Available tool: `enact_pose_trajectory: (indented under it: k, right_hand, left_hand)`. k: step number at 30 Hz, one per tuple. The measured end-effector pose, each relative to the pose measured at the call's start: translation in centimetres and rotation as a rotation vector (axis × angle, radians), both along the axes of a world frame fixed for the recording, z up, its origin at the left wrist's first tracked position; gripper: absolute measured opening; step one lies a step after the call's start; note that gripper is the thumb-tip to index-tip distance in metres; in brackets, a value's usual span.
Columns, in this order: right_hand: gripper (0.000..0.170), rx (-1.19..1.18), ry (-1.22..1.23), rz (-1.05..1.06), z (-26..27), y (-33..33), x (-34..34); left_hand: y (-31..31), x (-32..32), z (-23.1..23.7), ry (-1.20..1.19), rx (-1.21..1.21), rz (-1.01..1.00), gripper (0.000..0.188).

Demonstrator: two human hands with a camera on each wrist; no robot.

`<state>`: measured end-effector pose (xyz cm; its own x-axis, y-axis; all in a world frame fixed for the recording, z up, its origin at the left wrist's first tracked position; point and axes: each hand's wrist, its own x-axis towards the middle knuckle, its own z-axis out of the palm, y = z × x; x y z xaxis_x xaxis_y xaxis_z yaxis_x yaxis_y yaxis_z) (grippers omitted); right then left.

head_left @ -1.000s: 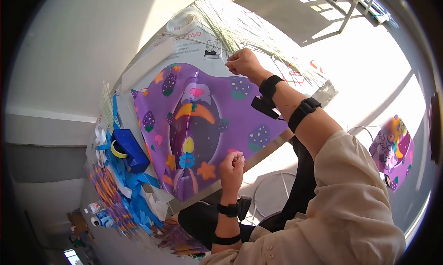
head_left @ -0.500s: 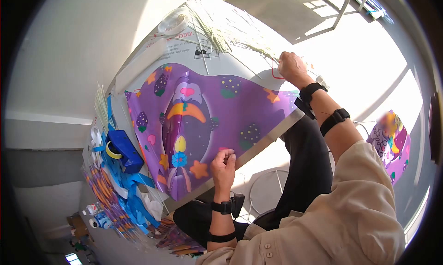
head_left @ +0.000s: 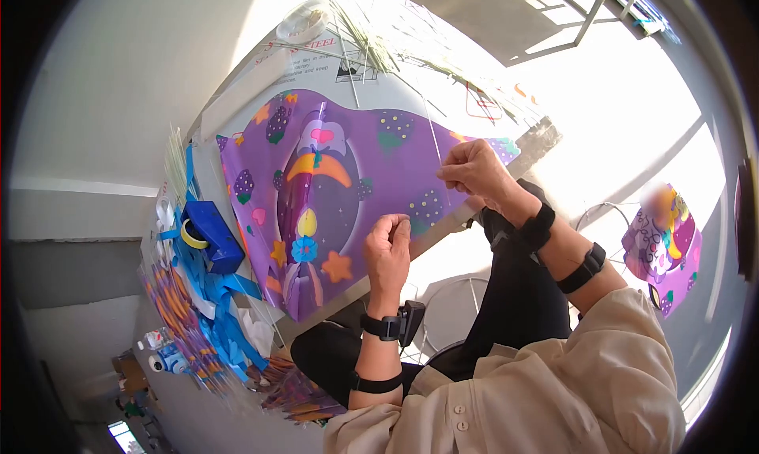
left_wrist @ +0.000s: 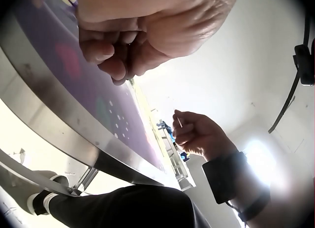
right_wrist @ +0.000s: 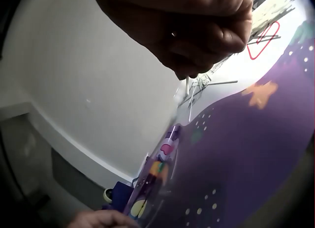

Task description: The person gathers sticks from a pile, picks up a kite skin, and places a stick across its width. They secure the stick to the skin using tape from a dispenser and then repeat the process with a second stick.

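- The right hand (head_left: 478,169) is pinching a thin stick (head_left: 432,130) between thumb and fingers; this grip is closing tightly, with practically no gap remaining.
- The stick is standing out on the far side of the fingers, and a short part is also showing on the near side. It is passing above the purple sheet (head_left: 395,177).
- The left hand (head_left: 387,252) is hovering near the front edge of the sheet, its fingers curling towards the thumb; I am not seeing any object in this grip.
- The sheet is lying on the counter (head_left: 379,92), and it is looking glossy, thin and light. I am judging that it could be sliding or creasing easily, so flat fingers near its border would be suiting it better than a hard pinch.
- The stick is seeming very light and springy, perhaps easy to snap. Holding it near the middle should be giving balance; holding near one end should be helping with aiming.
- More pale sticks (head_left: 364,35) are lying loosely at the far side.
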<state>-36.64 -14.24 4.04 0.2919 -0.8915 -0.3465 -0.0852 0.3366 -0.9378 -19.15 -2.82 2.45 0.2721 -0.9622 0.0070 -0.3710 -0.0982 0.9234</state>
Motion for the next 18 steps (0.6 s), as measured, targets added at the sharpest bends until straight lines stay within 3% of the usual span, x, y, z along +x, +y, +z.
enact_pose_trajectory:
  k: [4, 8, 10, 12, 13, 15, 18]
  right_hand:
    - [0.016, 0.083, -0.022, 0.070, -0.9, 7.0, 2.8]
    - [0.015, 0.138, -0.151, 0.026, -2.0, 9.6, 4.0]
    - [0.013, 0.130, -0.088, 0.107, -1.4, 10.1, 3.7]
    - [0.011, 0.121, -0.079, 0.136, -1.5, 10.3, 2.9]
    - [0.011, 0.007, 0.007, 0.171, -1.4, 10.2, 2.1]
    - [0.011, -0.155, 0.135, 0.142, -2.1, 10.1, 0.9]
    - [0.010, -0.198, 0.216, 0.074, -2.3, 8.9, -1.2]
  left_hand:
    - [-1.5, -1.7, 1.3, 0.134, 0.090, -0.056, 0.012]
    - [-0.5, -1.4, 0.2, 0.273, 0.207, -0.030, 0.013]
    - [-0.2, 0.0, -0.2, -0.019, 0.079, -0.053, 0.008]
    - [-0.1, 1.4, 0.0, -0.588, -0.117, -0.109, 0.007]
    - [0.0, 2.0, 0.1, -0.583, -0.110, -0.113, 0.007]
    - [0.6, 2.9, 0.1, -0.967, -0.105, -0.261, 0.007]
    - [1.7, 3.5, -0.9, -0.937, -0.113, -0.296, 0.009]
